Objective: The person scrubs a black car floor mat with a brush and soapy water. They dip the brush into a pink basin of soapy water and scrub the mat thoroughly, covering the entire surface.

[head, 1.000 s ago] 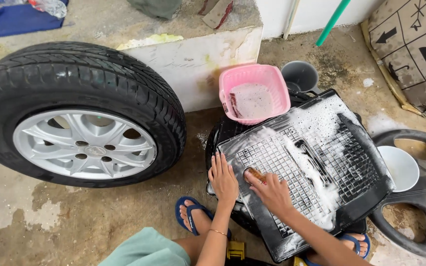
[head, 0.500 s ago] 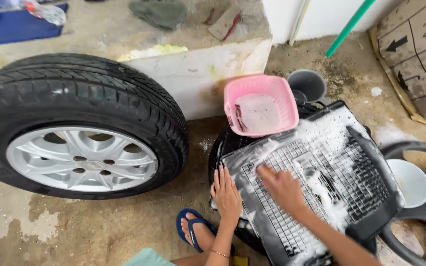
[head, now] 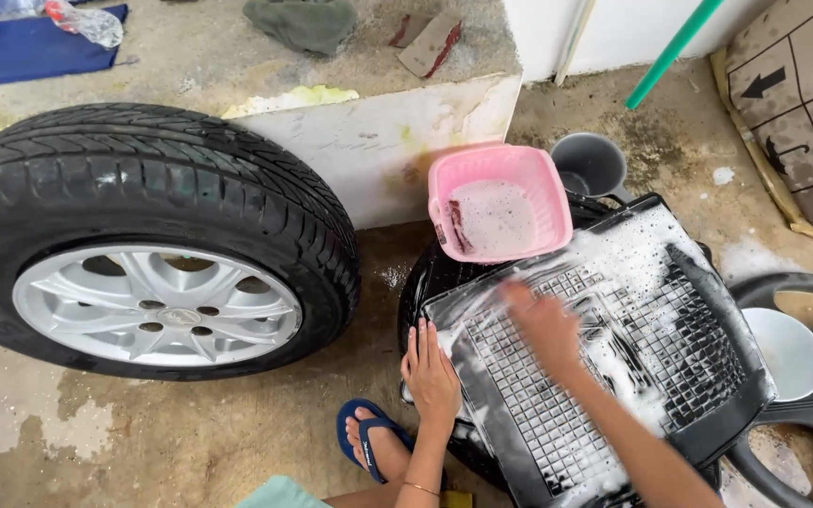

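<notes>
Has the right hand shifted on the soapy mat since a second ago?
Yes. The right hand has slid up the black floor mat toward the pink basin, while the left hand stays on the mat's near-left edge.

Soft, even daylight fills the scene; shadows are faint, darkest under the tyre (head: 152, 235); the wet foam on the black mat (head: 613, 348) gleams white, nearly blown out; the right hand (head: 543, 325) smears with motion blur; the left hand (head: 430, 376) stays sharp; straight edges bow slightly toward the corners.
</notes>
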